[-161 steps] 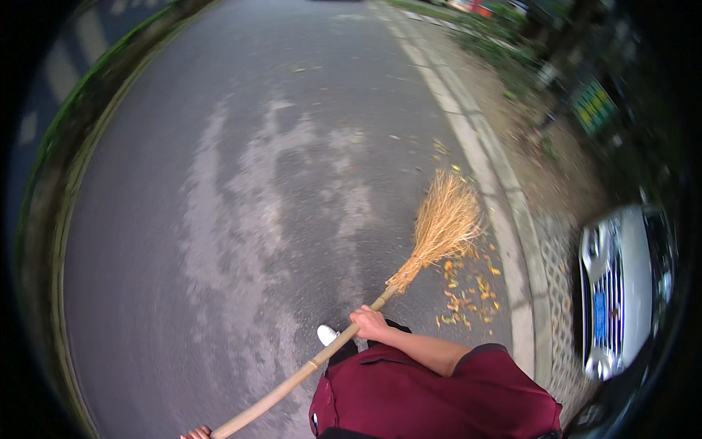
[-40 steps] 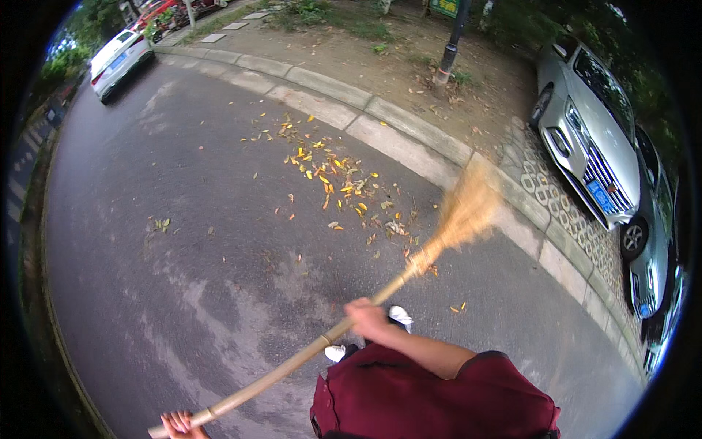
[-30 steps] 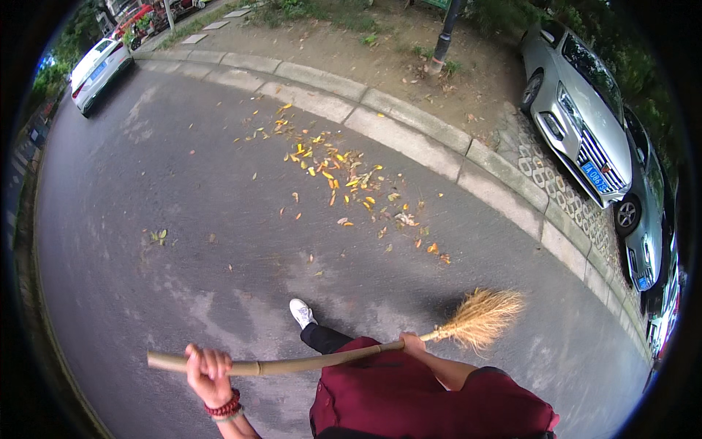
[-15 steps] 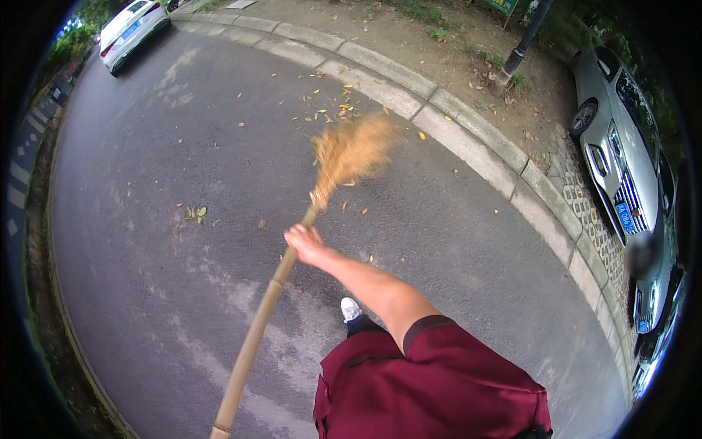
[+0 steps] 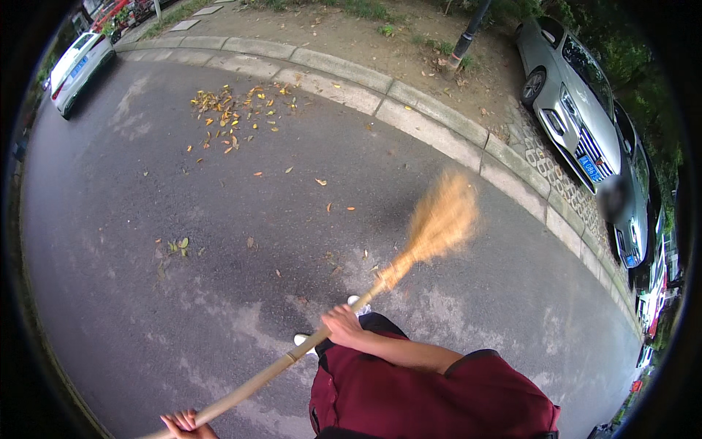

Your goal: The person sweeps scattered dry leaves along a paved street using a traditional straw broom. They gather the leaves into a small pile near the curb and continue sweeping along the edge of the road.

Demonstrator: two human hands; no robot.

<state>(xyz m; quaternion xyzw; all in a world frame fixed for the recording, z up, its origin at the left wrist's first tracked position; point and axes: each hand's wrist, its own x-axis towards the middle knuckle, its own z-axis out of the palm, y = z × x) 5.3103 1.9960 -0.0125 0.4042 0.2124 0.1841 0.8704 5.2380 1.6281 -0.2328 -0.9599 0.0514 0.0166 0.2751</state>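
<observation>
My right hand (image 5: 344,327) grips the broom (image 5: 256,382) near its bristles (image 5: 442,219), my left hand (image 5: 189,424) clasping farther back (likely for leverage). Leaves (image 5: 224,117) lie beyond both.

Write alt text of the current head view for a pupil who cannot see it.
A person's right hand and left hand grip a long-handled broom, its bristles blurred against a grey road. Scattered yellow leaves lie ahead near the kerb, and a silver car stands beyond it at right.

Soft daylight, motion-blurred bristles (image 5: 443,216), fisheye distortion
</observation>
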